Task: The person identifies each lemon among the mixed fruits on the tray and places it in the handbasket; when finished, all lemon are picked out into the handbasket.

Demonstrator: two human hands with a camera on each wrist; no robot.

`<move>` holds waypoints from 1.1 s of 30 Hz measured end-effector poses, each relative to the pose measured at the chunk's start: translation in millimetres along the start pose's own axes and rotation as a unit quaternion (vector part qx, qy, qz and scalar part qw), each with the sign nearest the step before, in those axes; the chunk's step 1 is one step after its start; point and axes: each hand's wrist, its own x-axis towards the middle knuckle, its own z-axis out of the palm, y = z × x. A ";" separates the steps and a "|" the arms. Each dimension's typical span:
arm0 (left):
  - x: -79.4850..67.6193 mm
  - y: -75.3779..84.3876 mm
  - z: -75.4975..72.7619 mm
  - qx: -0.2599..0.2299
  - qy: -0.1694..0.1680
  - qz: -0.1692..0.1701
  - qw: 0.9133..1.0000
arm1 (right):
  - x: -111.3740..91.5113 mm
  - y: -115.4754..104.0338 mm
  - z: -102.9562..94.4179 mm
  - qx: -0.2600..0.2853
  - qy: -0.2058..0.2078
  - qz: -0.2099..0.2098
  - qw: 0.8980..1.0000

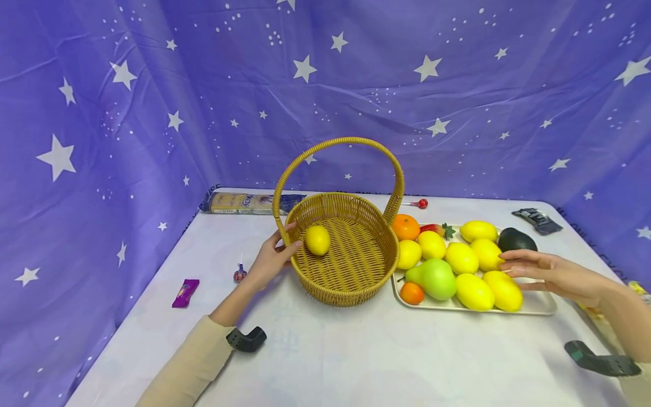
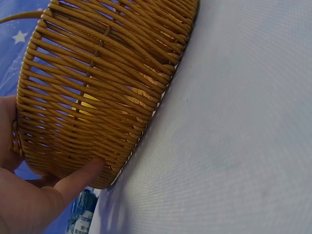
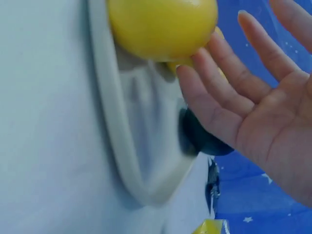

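Note:
A round wicker basket [image 1: 351, 282] with a tall arched handle stands mid-table, one lemon [image 1: 317, 241] lying inside it. My left hand [image 1: 274, 257] grips the basket's left side by the rim; in the left wrist view a finger presses along the woven wall [image 2: 97, 97]. To the right, a pale tray [image 1: 539, 305] holds several lemons [image 1: 503, 291], a green pear [image 1: 438, 280], oranges [image 1: 406, 228], a strawberry [image 1: 432, 229] and a dark avocado [image 1: 516, 240]. My right hand [image 1: 564, 276] hovers over the tray's right end, fingers extended, fingertips right beside the nearest lemons, palm bare.
A long clear-and-blue packet [image 1: 244, 203] lies along the back edge. Lollipops lie behind the basket [image 1: 421, 203] and left of it [image 1: 239, 274]. A purple-wrapped sweet [image 1: 185, 293] is at the left, a black packet [image 1: 538, 220] at the back right. Starry blue cloth [image 1: 356, 85] hangs behind.

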 end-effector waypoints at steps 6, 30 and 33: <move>0.5 1.2 0.0 -0.002 0.003 0.000 1.000 | -6.4 10.4 6.1 0.025 0.040 0.082 0.995; -0.7 0.0 0.8 -0.006 -0.003 -0.001 1.000 | -12.9 -16.4 13.9 -0.019 0.150 0.101 0.983; 0.1 -1.3 1.0 -0.007 -0.001 -0.001 1.000 | -9.2 -36.1 12.4 -0.016 0.179 0.071 0.981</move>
